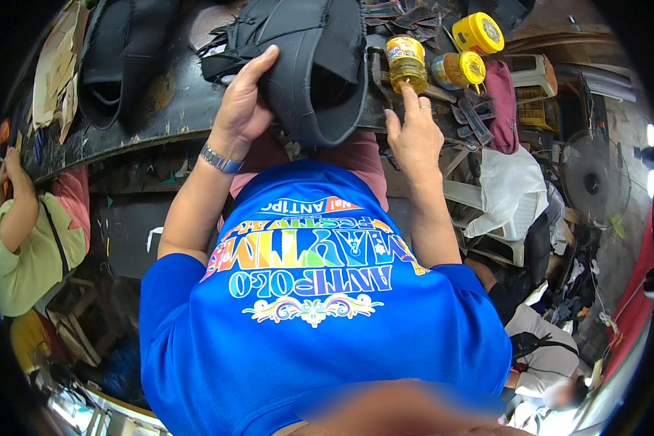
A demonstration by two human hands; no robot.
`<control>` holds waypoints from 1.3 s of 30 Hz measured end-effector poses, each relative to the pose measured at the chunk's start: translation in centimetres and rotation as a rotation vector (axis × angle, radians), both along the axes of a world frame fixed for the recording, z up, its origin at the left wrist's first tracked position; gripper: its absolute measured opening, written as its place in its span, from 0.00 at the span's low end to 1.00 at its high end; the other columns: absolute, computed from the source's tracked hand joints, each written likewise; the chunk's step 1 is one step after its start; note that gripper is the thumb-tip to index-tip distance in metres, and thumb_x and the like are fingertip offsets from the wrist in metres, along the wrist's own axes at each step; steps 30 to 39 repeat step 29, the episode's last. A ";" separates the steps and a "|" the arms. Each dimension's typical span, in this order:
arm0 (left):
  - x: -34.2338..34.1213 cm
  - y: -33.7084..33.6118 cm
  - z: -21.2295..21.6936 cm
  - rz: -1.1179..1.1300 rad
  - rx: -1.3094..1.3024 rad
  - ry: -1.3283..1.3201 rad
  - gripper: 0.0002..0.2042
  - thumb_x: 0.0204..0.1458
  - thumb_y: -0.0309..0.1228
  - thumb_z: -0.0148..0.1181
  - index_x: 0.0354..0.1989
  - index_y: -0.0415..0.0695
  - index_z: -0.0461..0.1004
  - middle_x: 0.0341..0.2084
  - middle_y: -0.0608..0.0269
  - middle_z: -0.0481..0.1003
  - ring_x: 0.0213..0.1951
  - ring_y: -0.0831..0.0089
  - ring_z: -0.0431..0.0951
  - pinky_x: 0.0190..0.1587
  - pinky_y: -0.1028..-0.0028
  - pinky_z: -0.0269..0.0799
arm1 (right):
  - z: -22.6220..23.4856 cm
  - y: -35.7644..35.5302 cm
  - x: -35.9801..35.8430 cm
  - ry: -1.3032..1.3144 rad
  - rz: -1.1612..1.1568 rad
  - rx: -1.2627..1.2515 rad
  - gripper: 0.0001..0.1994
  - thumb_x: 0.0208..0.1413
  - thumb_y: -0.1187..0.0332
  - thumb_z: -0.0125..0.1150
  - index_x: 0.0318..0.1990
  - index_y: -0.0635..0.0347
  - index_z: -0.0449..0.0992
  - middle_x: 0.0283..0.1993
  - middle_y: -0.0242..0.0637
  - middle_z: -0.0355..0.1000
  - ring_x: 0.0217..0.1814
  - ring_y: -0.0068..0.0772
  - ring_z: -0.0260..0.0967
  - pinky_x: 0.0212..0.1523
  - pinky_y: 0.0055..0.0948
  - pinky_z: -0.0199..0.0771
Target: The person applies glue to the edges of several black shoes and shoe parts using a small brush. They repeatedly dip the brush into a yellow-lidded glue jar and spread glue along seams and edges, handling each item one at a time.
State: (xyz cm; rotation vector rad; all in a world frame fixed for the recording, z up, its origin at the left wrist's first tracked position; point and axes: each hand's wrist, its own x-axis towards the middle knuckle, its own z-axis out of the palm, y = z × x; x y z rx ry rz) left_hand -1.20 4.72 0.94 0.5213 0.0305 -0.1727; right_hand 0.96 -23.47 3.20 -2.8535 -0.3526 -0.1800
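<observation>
My left hand (245,105), with a metal watch on its wrist, grips the near left edge of a black, bag-like piece (294,94) with a wide open mouth. The thumb lies on top, and the other fingers are mostly hidden. Loose black straps (221,54) lie beside that thumb. My right hand (416,134), a ring on one finger, holds nothing, its thumb spread apart. Its index fingertip meets the near end of a jar (407,54) with yellowish contents and a label. Whether the tip goes inside, I cannot tell.
Beside the jar stand a yellow-lidded jar (454,70) and a yellow tub (477,33). Another black piece (123,54) and brown cardboard (57,62) lie left on the dark table (160,120). White plastic chairs (512,211) and a fan (596,171) stand right. People sit on both sides.
</observation>
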 end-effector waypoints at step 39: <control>-12.0 9.2 3.4 0.728 0.415 -0.268 0.24 0.61 0.50 0.57 0.51 0.39 0.74 0.34 0.56 0.79 0.29 0.71 0.75 0.27 0.78 0.66 | -1.3 11.9 2.6 0.313 0.268 0.647 0.48 0.47 0.75 0.74 0.75 0.49 0.54 0.45 0.44 0.72 0.41 0.42 0.76 0.45 0.37 0.78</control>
